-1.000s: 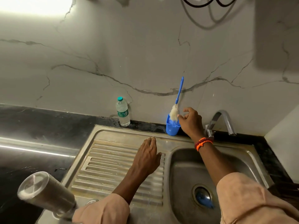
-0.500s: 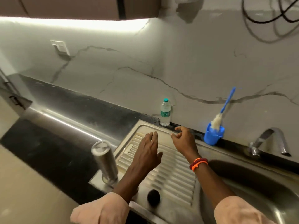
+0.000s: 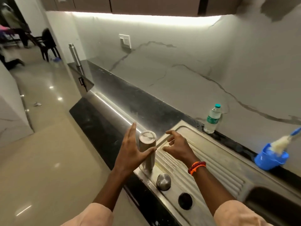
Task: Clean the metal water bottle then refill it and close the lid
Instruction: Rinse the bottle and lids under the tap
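The metal water bottle [image 3: 147, 149] stands upside down on the left corner of the steel drainboard [image 3: 211, 160]. My left hand [image 3: 130, 150] is open just left of it, fingers straight, thumb across the bottle's front. My right hand [image 3: 176, 145] hovers just right of the bottle, fingers loosely spread and curved, holding nothing. A round metal lid [image 3: 163, 181] lies on the drainboard near the bottle, beside a dark round hole [image 3: 185, 201].
A plastic water bottle [image 3: 212, 119] stands against the marble wall. A blue cup [image 3: 269, 158] with a blue-handled bottle brush [image 3: 283, 141] sits at the right. The sink basin [image 3: 273, 204] is at lower right. Another steel bottle [image 3: 75, 57] stands far left on the black counter [image 3: 130, 105].
The view swung left, away from the tap. My right hand left the brush cup and both hands moved left to either side of the upturned metal bottle.
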